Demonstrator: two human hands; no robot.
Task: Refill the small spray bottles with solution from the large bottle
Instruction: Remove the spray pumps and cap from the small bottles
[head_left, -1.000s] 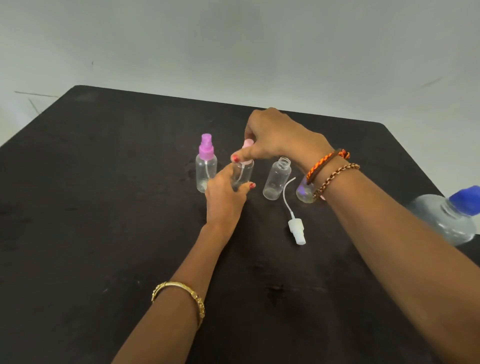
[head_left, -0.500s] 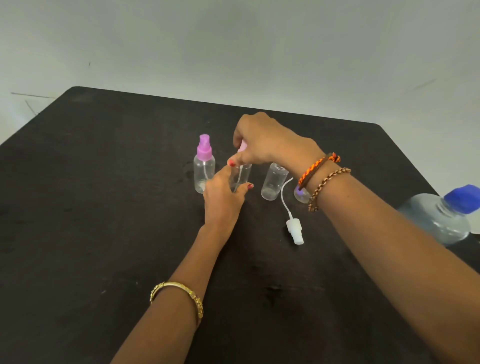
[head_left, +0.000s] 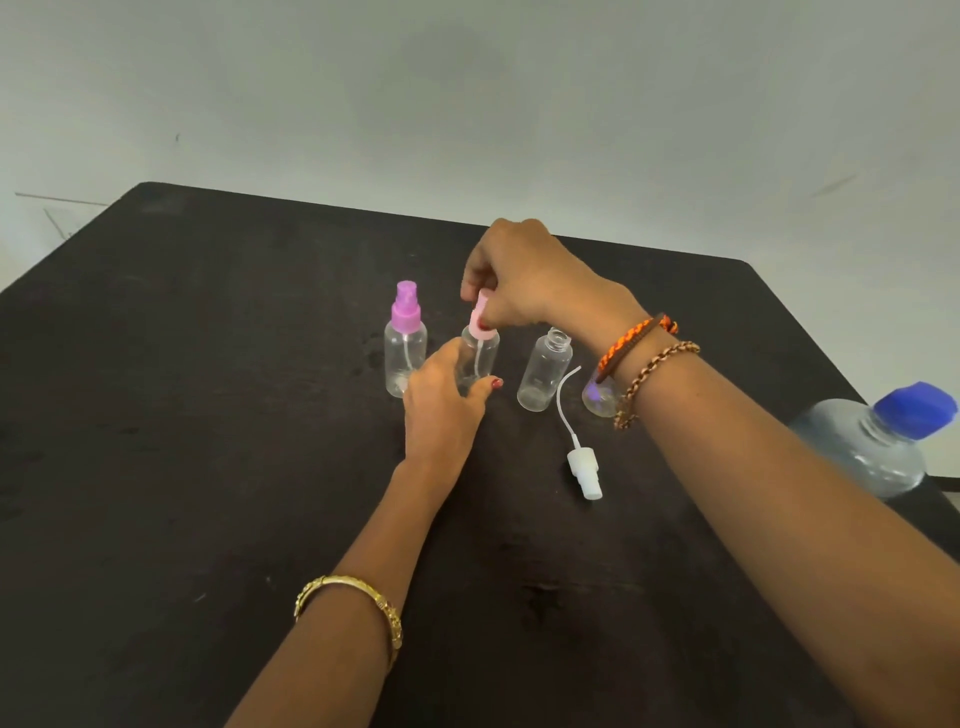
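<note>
Pink sprayer (head_left: 480, 314) higher now off its bottle (head_left: 478, 358)

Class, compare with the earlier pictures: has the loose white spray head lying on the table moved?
No. The white spray head lies in the same spot, just in front of the uncapped bottle, tube pointing toward it; only the camera shifted.

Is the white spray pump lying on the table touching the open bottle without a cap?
Apart. In the head view, a strip of dark table shows between the white spray pump, tube included, and the open bottle.
</note>
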